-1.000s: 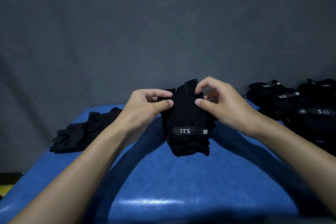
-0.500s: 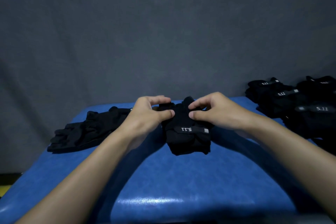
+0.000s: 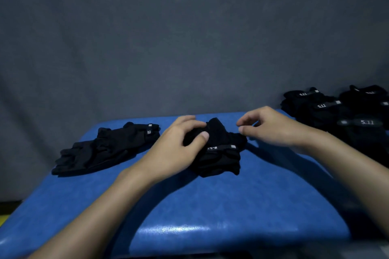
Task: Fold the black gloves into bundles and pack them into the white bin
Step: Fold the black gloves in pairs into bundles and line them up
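A folded black glove bundle (image 3: pixel 220 154) with a "5.11" strap lies on the blue padded table (image 3: pixel 231 202) at the centre. My left hand (image 3: pixel 174 149) grips its left top, thumb pressed on the front and fingers curled over the back. My right hand (image 3: pixel 271 126) hovers just right of the bundle with its fingers loosely curled, holding nothing and clear of the fabric. No white bin is in view.
An unfolded pair of black gloves (image 3: pixel 105 149) lies flat on the table's left side. A pile of several folded black glove bundles (image 3: pixel 341 115) sits at the right edge. A grey cloth backdrop (image 3: pixel 189 38) hangs behind the table.
The bundle was lowered onto the table. My right hand let go of it and drew away to the right, while my left hand kept its hold.
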`<state>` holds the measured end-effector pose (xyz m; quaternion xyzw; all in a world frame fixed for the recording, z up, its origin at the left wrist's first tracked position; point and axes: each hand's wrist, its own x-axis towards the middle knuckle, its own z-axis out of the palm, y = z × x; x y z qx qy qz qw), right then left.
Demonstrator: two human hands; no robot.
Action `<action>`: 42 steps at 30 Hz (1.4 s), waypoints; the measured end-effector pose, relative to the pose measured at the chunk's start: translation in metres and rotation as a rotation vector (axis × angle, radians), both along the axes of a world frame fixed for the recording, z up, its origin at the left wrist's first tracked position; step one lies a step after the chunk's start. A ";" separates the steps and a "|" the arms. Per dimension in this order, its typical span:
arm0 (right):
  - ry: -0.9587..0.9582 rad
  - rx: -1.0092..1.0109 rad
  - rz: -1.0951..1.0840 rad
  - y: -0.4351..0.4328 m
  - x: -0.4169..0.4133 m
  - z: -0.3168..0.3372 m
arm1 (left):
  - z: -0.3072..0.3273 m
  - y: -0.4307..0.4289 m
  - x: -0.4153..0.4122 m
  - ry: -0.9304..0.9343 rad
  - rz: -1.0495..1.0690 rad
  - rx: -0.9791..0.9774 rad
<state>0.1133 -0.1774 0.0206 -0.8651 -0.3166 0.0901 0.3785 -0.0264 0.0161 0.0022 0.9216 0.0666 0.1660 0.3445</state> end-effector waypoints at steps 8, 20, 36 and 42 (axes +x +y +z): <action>-0.021 -0.051 0.051 0.000 -0.009 -0.006 | -0.013 -0.011 -0.003 0.167 -0.130 0.148; -0.088 -0.071 0.022 0.000 -0.011 -0.005 | -0.017 0.000 0.002 0.090 -0.068 0.072; -0.080 0.189 -0.034 0.009 -0.019 -0.012 | -0.017 0.004 0.007 0.055 -0.025 0.053; -0.053 0.089 -0.065 0.010 -0.012 -0.023 | -0.025 0.006 0.008 0.142 -0.019 0.040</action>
